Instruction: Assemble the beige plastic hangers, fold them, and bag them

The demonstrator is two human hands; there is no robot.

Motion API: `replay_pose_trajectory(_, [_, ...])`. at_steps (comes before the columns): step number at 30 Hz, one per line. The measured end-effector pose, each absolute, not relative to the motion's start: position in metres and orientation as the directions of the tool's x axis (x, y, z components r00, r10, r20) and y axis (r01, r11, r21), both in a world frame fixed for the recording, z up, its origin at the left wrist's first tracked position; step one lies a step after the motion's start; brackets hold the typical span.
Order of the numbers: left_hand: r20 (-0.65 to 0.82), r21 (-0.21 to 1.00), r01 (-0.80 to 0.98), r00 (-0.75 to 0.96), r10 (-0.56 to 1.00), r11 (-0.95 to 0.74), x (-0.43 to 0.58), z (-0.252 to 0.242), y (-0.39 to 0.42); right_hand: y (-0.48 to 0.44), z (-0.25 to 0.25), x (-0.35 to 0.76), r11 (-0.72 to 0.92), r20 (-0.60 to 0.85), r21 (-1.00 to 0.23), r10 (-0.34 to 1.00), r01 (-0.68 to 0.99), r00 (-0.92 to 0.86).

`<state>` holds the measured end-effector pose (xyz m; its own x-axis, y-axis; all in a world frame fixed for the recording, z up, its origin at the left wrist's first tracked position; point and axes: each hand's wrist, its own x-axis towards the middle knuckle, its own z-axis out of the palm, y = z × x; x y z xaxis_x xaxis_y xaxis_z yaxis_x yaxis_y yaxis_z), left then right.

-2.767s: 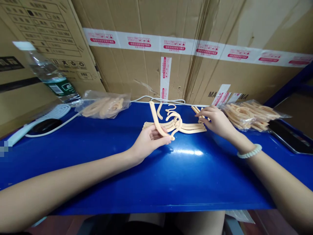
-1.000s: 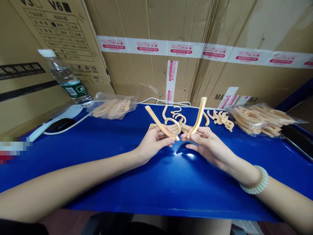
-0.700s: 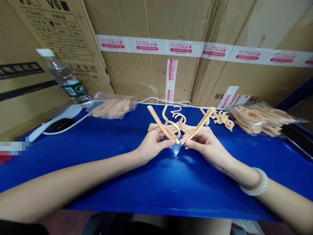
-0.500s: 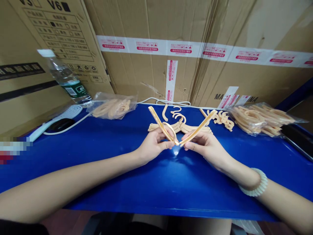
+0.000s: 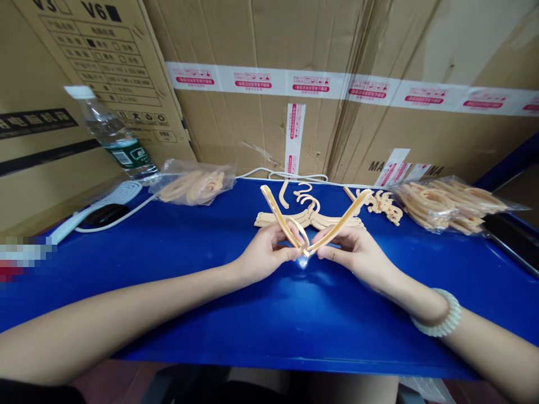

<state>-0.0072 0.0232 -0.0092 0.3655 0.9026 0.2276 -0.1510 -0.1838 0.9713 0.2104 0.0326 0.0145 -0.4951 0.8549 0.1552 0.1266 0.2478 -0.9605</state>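
Firmly — hanger arms (image 5: pixel 340 221) between fingers (image 5: pixel 289 254)

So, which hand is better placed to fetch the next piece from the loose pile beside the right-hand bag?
Right, probably. The right hand is nearer the loose pile; the left hand lies farther off and would have to cross. Both hold hanger arms now.

Water btl (image 5: pixel 110 132), cardboard boxes (image 5: pixel 261 129) behind blue table (image 5: pixel 295 331).
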Motion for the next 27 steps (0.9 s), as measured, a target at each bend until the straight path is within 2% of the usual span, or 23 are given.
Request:
replay_pose_trajectory(11, [0.198,0.978,-0.131,0.316,0.928,-0.164,-0.0068,-0.0081,0.0226,0.0314,0.0122,0.2083,0.216,0.133,-0.971,0.851,0.107,-0.508])
replay_pose_trajectory(27, [0.152,0.986,-0.103,0.238,0.959,-0.131,-0.0033,-0.0082,0.0184,0.0270,0.0148,0.2037,0.245,0.139,-0.948,0.892,0.202,-0.430])
